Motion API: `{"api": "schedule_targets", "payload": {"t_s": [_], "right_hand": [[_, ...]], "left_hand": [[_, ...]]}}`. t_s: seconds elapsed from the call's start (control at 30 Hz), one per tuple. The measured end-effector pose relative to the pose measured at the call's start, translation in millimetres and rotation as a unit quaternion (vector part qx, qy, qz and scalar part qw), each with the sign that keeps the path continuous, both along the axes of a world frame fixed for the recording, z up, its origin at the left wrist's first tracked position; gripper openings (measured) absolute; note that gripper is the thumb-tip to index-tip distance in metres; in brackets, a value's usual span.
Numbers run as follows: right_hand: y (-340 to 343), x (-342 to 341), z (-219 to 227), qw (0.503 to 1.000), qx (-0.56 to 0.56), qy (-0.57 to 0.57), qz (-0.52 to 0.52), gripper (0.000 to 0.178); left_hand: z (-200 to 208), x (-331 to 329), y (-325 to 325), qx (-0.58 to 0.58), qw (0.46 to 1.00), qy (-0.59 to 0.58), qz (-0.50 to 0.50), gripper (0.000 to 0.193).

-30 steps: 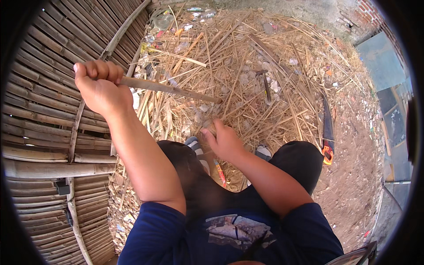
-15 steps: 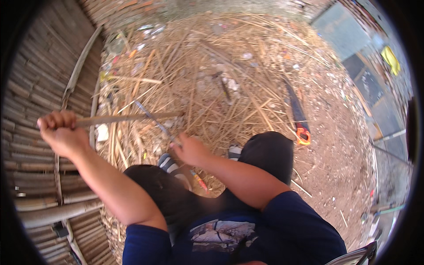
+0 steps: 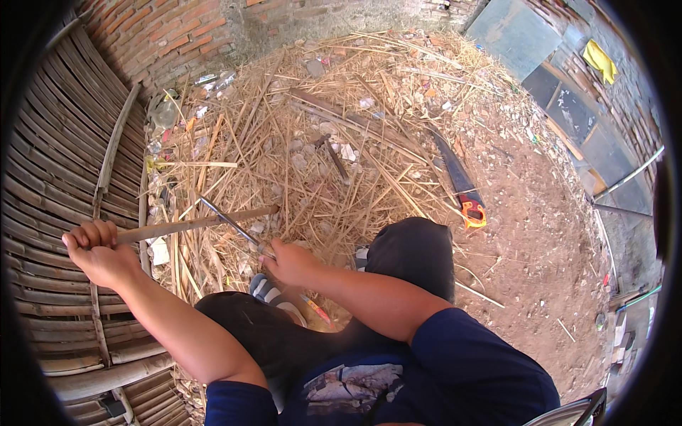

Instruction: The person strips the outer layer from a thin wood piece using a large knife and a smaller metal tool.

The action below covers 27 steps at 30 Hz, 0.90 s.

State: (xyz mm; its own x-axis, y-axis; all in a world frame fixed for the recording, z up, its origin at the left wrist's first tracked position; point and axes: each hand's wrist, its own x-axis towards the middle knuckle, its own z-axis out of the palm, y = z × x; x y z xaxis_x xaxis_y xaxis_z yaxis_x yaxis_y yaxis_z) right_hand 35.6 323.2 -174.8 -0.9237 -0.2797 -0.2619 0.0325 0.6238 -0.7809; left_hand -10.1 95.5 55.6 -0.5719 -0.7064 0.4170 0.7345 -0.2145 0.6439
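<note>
My left hand (image 3: 96, 248) is closed around one end of a long bamboo strip (image 3: 188, 224), off to the left beside the slatted fence. The strip reaches across in front of me, and its other end rests over the straw-like litter. In my right hand (image 3: 291, 263) is the handle of a long, narrow-bladed knife (image 3: 226, 219), partly hidden by the fingers. The knife slants up and to the left and crosses the strip near its far end. Whether the edge bites into the strip, I cannot tell.
Right of the litter lies a handsaw (image 3: 453, 168) with an orange handle. A hammer (image 3: 334, 160) lies among the splinters ahead. The bamboo fence (image 3: 64, 206) stands close on the left; a brick wall (image 3: 170, 35) closes the far side. A red-and-yellow object (image 3: 316, 310) lies by my foot.
The view has shifted a little, showing more of the far wall. Both hands, with the strip and the knife, sit lower in the picture. Both grips look unchanged.
</note>
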Motion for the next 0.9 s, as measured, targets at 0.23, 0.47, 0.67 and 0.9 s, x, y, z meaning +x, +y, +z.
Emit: {"api": "schedule_targets", "payload": {"t_s": [0.23, 0.47, 0.67, 0.9], "right_hand": [[-3, -7, 2, 0.997, -0.040, 0.058, -0.038, 0.052], [-1, 8, 49, 0.987, -0.106, 0.116, 0.026, 0.049], [-4, 3, 16, 0.992, -0.032, 0.116, 0.023, 0.047], [-3, -14, -24, 0.997, -0.005, 0.075, -0.019, 0.051]], "left_hand": [[-1, -2, -4, 0.000, 1.000, 0.004, -0.010, 0.037], [-2, 2, -4, -0.004, 1.000, -0.001, -0.011, 0.039], [0, 5, 2, 0.002, 1.000, -0.003, -0.004, 0.039], [-1, 2, 4, -0.009, 1.000, 0.002, -0.007, 0.038]]}}
